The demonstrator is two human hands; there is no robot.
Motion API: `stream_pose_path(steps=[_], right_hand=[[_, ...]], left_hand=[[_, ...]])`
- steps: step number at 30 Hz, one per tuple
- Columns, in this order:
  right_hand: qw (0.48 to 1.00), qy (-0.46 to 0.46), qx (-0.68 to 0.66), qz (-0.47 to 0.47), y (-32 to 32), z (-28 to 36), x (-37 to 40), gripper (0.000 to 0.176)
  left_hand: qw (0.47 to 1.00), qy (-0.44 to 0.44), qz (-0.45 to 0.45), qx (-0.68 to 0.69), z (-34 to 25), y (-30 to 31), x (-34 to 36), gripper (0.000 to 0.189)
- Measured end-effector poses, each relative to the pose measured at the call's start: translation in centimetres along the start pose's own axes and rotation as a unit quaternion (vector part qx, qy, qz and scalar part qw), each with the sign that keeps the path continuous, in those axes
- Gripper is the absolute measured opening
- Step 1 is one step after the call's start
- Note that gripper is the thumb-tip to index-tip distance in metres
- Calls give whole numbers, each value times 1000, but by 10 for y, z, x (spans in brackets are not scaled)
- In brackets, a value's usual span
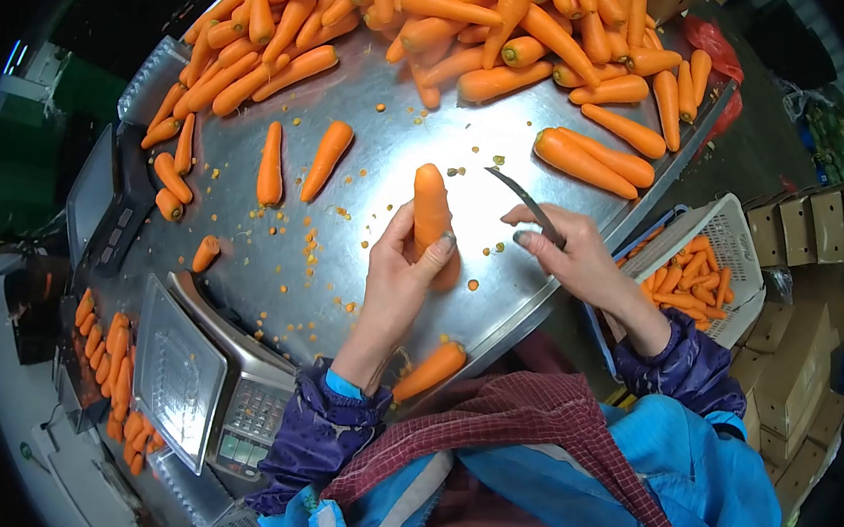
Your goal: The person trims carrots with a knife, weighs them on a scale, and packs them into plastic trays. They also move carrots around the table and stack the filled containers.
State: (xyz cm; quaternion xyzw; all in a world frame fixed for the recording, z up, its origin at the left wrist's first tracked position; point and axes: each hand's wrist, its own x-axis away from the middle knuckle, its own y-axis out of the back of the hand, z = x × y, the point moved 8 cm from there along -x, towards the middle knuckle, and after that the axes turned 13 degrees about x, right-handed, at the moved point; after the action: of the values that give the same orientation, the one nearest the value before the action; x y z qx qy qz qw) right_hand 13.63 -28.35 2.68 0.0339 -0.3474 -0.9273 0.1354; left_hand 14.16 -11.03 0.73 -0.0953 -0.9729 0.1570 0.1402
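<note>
My left hand [396, 271] is wrapped round a large carrot [431, 204], held up over the metal table [376, 99] with its rounded end pointing away from me. To the right, my right hand [569, 251] grips a knife [528, 201] with a dark, narrow, curved blade. The blade points toward the carrot and stays apart from it. Small cut carrot tops and orange bits lie scattered on the metal around both hands. One loose carrot [431, 371] rests at the near edge by my left wrist.
A big heap of carrots [445, 5] covers the far side. Two carrots [327, 161] lie left of centre. A digital scale [249, 399] stands at the near left, another scale [111, 201] beyond it. On the right are a white crate [745, 242] of carrots and cardboard boxes [794, 366].
</note>
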Motion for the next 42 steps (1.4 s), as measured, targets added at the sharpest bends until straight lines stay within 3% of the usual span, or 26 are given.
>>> stream_pose_path(steps=[1,3,4,9,14,17,19,22,24,26,28,31,33,34,37,39,41,42], right_hand=[[1000,-2,-2,0,0,-3,-6,23],[963,195,136,-126,12,28,-9,23],[974,158,135,-86,13,34,-14,26],[954,178,217,-107,10,44,-21,25],[942,146,284,-107,7,30,-14,24],[944,47,304,-117,16,-19,-17,19],[940,-51,317,-115,34,-61,-26,13],[943,-40,294,-151,51,-72,-32,19],[905,-51,389,-165,45,-97,-41,16],[897,-68,414,-140,38,-125,-49,22],[888,-83,438,-110,35,-131,-55,27],[926,-110,355,-71,46,-103,-56,42],[983,4,166,-77,43,-69,-53,59],[994,-22,99,-40,43,-41,-49,60],[991,-26,-123,51,15,13,-37,59],[978,-2,-190,90,-2,37,-33,57],[967,39,-242,75,-9,53,-32,48],[970,11,-225,94,-7,55,-32,45]], left_hand=[[1000,2,0,-1,3,3,2,45],[988,-57,-6,-143,-1,11,4,47],[988,-54,-3,-143,0,11,4,47],[965,-139,-13,-224,-13,8,10,48],[961,-145,15,-236,-7,5,8,48],[950,-123,43,-284,-6,-7,11,47],[989,-34,31,-139,6,-1,9,45],[994,16,45,-98,8,-8,7,44],[997,37,43,-49,12,-9,8,44],[977,125,4,170,25,-11,10,43],[976,136,-4,169,27,-6,11,42],[971,162,-33,172,29,4,12,45],[977,133,-6,167,26,7,10,52],[985,101,2,143,16,0,8,59],[985,51,37,163,1,-15,10,63],[979,35,66,191,-11,-20,12,70],[972,112,180,103,-7,-30,23,75],[979,119,154,64,-11,-25,25,79]])
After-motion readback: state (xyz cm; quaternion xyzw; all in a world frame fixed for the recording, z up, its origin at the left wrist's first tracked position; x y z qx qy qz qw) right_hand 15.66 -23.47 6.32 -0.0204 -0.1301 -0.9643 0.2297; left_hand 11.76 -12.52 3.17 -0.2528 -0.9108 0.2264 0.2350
